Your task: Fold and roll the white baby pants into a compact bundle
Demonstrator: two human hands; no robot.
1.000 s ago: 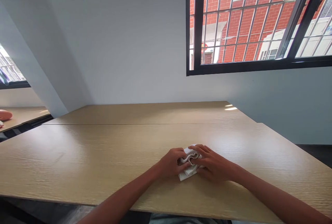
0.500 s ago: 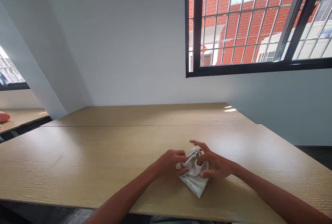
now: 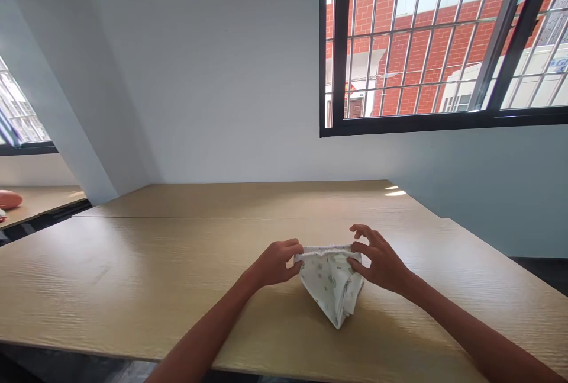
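Note:
A white cloth piece (image 3: 331, 282) with a small printed pattern and a gathered upper edge hangs in a pointed shape over the wooden table (image 3: 177, 288). My left hand (image 3: 279, 261) pinches the left end of its upper edge between thumb and fingers. At the right end of that edge, my right hand (image 3: 379, 258) grips it with thumb and index finger, the other fingers raised and curled. Folds gather on the cloth's right side, and its point faces down toward the table's front edge.
Behind the table stands a pale wall (image 3: 235, 75) with a barred window (image 3: 421, 122) at the upper right. On another table (image 3: 48, 193) at the far left lies a reddish object (image 3: 9, 199).
Both hands have risen and moved apart, stretching the cloth's upper edge straight between them. The formerly bunched cloth now hangs open, showing its printed side.

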